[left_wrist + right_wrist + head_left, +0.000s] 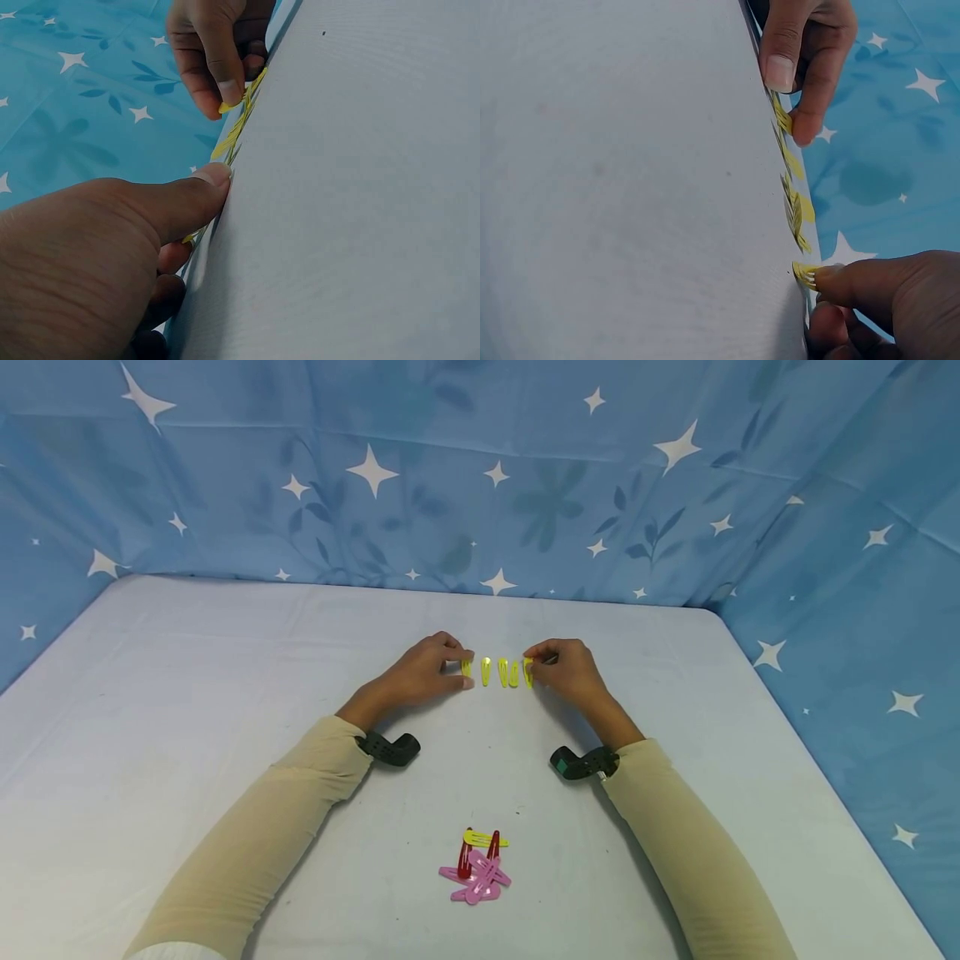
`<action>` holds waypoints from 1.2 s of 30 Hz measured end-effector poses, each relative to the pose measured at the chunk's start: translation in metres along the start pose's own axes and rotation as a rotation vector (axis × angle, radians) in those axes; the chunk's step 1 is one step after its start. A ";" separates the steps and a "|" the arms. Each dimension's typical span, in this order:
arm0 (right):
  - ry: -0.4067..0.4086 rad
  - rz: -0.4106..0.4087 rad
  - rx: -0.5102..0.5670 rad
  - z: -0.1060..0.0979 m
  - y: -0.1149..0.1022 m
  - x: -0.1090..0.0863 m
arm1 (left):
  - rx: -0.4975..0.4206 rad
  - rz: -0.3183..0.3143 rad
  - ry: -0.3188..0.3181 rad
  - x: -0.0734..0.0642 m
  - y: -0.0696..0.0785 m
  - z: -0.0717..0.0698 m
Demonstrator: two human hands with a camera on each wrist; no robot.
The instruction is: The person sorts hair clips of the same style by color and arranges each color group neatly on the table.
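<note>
Several yellow snap hair clips (pixel 485 671) stand in a short row towards the back of the white table. At the row's left end my left hand (pixel 426 670) holds one yellow hair clip (pixel 782 118) between thumb and index finger, its two ends near their tips. My right hand (pixel 573 675) pinches the rightmost yellow hair clip (pixel 805 274) at the other end. Two of the clips between the hands sit close together, tilted slightly. In the left wrist view the thumb hides most of the left hand's clip.
Nearer the table's front lies a loose pile of pink hair clips (pixel 480 887), with red hair clips (pixel 464 858) and one yellow hair clip (pixel 486 839) on its far side. A blue star-patterned curtain (pixel 450 485) hangs behind the white table (pixel 225 652) and along its right side.
</note>
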State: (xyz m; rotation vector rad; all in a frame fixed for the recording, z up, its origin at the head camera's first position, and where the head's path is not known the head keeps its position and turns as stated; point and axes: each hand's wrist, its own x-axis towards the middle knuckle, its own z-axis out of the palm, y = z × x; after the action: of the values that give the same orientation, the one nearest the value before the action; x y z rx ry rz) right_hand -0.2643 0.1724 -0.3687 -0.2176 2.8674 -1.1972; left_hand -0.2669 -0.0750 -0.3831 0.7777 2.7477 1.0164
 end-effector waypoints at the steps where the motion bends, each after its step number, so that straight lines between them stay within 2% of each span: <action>1: 0.002 0.004 -0.005 -0.001 0.000 0.000 | -0.002 0.002 0.000 0.000 0.000 0.000; 12: 0.040 0.045 0.025 -0.004 0.001 -0.006 | 0.005 0.009 -0.009 0.001 0.001 0.000; 28: -0.021 0.045 0.074 -0.006 -0.002 -0.011 | 0.021 0.016 0.002 -0.002 -0.004 -0.003; 36: -0.019 0.036 0.071 -0.006 0.002 -0.016 | 0.020 0.026 -0.008 0.001 -0.004 0.001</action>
State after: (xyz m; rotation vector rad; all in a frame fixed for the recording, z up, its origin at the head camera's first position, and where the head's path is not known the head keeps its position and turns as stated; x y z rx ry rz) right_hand -0.2491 0.1802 -0.3657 -0.1737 2.7945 -1.2813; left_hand -0.2692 -0.0765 -0.3858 0.8215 2.7521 0.9892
